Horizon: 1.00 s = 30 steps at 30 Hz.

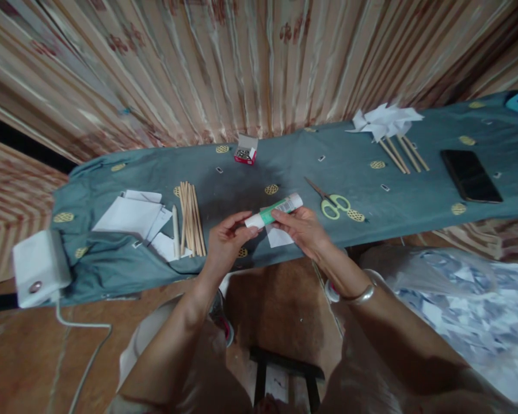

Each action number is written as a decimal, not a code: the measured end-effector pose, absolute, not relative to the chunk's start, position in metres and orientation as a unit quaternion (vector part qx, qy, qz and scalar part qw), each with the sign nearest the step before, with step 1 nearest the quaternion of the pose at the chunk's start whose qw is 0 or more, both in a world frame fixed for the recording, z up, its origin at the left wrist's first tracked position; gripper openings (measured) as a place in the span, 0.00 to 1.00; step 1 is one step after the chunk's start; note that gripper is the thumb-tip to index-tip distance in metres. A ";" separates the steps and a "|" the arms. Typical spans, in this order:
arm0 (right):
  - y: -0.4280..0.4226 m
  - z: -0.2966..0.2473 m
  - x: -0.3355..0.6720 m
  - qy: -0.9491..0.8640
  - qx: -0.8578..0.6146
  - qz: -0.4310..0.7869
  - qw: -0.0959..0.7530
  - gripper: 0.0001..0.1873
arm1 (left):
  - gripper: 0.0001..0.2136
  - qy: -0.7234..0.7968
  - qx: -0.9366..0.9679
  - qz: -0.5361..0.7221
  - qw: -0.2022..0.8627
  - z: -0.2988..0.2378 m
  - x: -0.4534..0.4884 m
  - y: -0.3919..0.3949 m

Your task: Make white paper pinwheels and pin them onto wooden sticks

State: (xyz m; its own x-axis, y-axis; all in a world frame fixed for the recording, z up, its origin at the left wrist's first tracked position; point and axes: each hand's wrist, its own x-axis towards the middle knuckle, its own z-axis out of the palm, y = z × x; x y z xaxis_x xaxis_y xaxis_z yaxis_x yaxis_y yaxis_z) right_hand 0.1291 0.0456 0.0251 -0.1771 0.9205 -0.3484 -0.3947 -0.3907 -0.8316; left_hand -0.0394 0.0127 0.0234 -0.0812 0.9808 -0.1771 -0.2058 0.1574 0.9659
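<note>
A glue stick (pixel 280 208) with a green and white label is held level over the front edge of the cloth. My left hand (pixel 229 237) pinches its white end, thumb and fingers closed round it. Around the other end, the fingers and thumb of my right hand (pixel 304 229) are wrapped. Beneath the glue stick lies a small white paper square (pixel 280 237), partly hidden by it and by my right hand. Just right of my right hand rest scissors (pixel 333 202) with light green handles, their blades pointing to the back left.
Left on the blue-green cloth (pixel 224 190) are wooden sticks (pixel 192 218), a white pen-like stick (pixel 175 230) and white papers (pixel 132 215). Behind stands an open red box (pixel 245 150) of small metal pieces. Paper pinwheels (pixel 386 122) and a phone (pixel 470 175) lie right; a white device (pixel 41 269) sits at the left corner.
</note>
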 end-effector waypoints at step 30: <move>0.017 0.014 0.206 -0.809 -0.484 0.181 0.282 0.17 | 0.19 0.525 0.767 0.365 0.053 0.017 -0.060 0.012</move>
State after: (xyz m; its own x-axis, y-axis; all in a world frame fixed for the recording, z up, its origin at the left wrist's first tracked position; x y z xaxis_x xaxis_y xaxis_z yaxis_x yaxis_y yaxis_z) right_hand 0.2064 0.0165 0.0139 -0.3734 0.8844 0.2799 0.6802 0.4662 -0.5657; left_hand -0.0605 0.0124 0.0173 0.1819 0.8442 0.5041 0.7671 -0.4426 0.4644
